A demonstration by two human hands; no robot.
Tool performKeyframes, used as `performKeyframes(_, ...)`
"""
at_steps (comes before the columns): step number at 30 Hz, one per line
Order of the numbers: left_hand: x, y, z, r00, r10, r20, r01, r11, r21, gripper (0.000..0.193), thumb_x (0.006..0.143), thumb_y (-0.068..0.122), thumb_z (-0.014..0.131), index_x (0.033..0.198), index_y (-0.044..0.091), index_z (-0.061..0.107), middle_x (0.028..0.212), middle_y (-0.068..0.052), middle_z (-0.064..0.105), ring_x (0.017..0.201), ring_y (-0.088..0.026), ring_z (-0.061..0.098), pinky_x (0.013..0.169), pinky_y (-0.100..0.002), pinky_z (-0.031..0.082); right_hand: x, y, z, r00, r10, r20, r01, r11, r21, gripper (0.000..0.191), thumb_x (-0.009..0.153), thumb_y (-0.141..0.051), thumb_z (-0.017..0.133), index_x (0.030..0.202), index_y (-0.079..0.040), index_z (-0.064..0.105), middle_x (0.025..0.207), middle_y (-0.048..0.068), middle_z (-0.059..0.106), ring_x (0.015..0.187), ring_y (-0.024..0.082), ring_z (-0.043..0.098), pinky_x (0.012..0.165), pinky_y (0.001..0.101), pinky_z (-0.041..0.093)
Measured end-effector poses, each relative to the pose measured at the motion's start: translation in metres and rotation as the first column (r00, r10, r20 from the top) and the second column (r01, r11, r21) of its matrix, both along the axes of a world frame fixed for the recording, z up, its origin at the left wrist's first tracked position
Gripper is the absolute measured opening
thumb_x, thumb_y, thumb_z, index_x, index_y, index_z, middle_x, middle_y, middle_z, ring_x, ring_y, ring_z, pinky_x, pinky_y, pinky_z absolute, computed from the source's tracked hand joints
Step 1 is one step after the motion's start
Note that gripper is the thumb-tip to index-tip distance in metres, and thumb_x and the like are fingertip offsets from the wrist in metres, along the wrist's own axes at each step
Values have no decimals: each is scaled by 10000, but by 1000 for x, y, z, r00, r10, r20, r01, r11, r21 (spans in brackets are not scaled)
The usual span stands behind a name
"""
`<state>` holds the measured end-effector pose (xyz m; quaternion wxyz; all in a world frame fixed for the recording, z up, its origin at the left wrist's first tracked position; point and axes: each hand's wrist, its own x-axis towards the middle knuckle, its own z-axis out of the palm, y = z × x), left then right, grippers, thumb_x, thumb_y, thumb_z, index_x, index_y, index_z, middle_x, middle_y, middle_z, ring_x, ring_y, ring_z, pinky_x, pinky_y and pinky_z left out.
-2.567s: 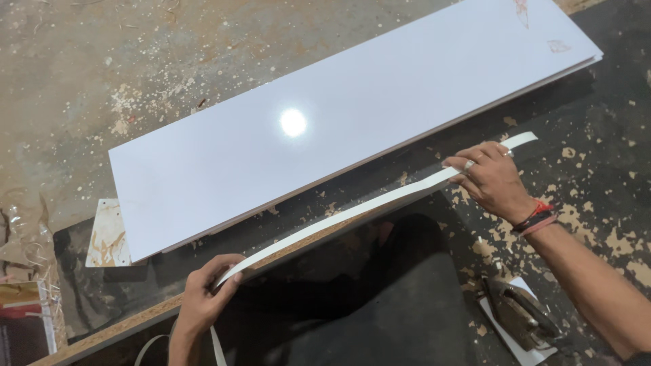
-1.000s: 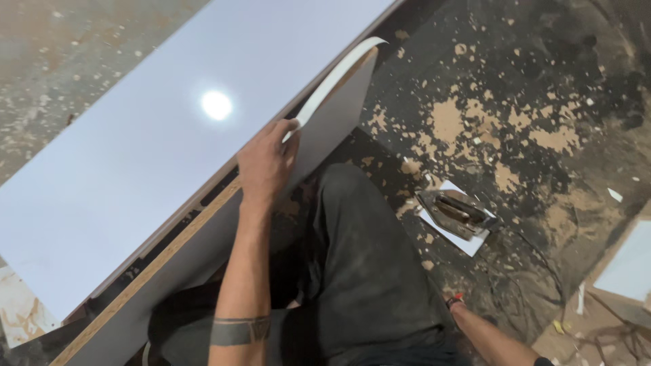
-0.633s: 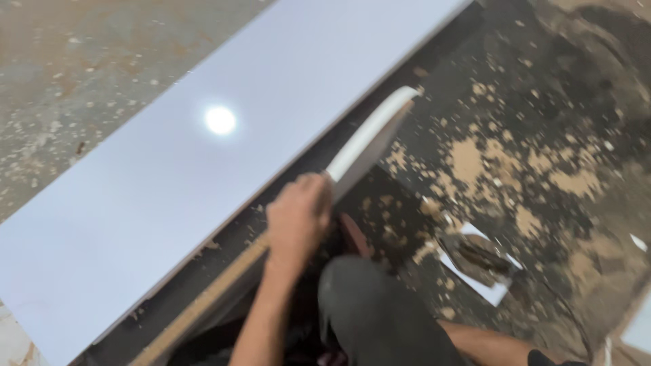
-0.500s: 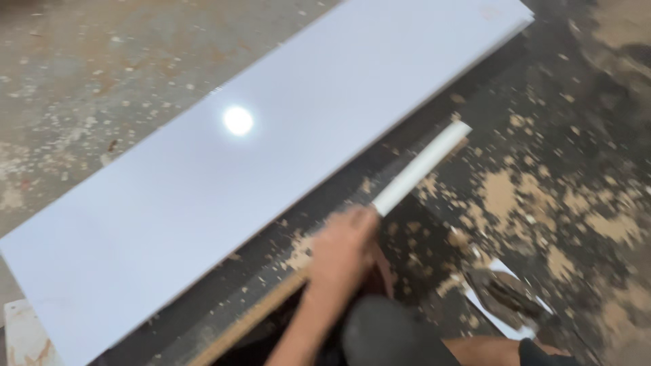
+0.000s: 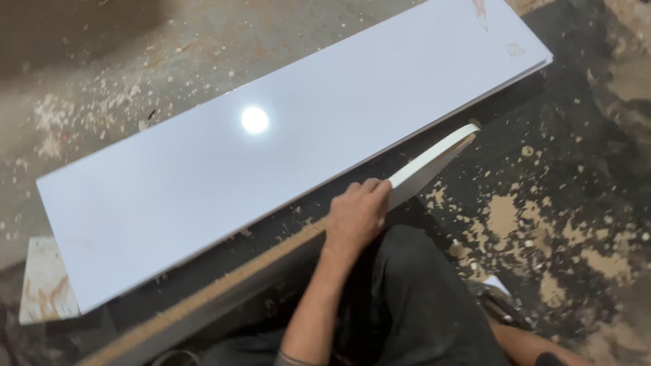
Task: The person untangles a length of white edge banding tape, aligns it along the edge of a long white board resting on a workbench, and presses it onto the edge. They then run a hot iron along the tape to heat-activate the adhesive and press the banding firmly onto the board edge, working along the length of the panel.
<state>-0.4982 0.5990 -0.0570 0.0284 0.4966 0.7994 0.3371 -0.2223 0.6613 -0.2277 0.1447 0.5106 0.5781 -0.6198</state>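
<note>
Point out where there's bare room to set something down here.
The white panel top is bare. Sawdust-speckled floor right of the edging strip is free. Crowded: near the left hand, the board edge and the person's leg.

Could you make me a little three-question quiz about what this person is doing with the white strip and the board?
1. True or false: the left hand presses a white edge strip onto the raw edge of the board standing on edge.
2. What lies flat on the floor beyond that hand? A) a large white panel B) a coil of rope C) a metal sheet
3. Fill in: the floor is littered with ____.

Key: 1 true; 2 A; 3 sawdust. The right hand is hardly in view, only a forearm low at the right.
</note>
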Motion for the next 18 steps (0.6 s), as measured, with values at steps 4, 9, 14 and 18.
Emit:
performKeyframes(4, -13, -2, 6, 999, 51, -10, -51, 999, -11, 270, 793, 99, 670, 1056, 156, 647, 1006, -46, 702, 914, -309, 688, 682, -488, 544, 19, 36, 17, 980, -90, -180, 85, 996, -35, 368, 1064, -270, 538, 1326, -35, 644, 1240, 100, 680, 1143, 157, 621, 982, 301, 490)
performKeyframes(9, -27, -31, 14, 994, 96, 57, -95, 995, -13, 294, 857, 163, 750, 1145, 172, 691, 1065, -88, 754, 948, -319, 719, 805, -450, 553, 55, 58, 17, 871, -255, -420, 211, 966, -150, 377, 1075, -273, 525, 1341, -33, 641, 1259, 95, 673, 1160, 143, 608, 998, 289, 482)
performKeyframes(14, -32, -63, 34, 972, 211, 105, -194, 969, -155, 257, 934, 175, 733, 1189, 142, 723, 1112, -105, 737, 828, -270, 736, 709, -386, 573, 90, 26, 22, 871, -231, -432, 301, 948, 99, 344, 1085, -251, 549, 1316, -24, 664, 1220, 106, 681, 1140, 126, 601, 986, 271, 486)
performKeyframes(18, -38, -75, 48, 989, 134, -56, -140, 981, -135, 125, 1070, 165, 753, 1177, 109, 721, 1099, -80, 758, 928, -215, 743, 778, -335, 576, 120, 25, 74, 967, -126, -222, 214, 874, 436, 323, 966, -259, 639, 1233, -82, 685, 1126, 78, 750, 1031, 151, 722, 886, 280, 555)
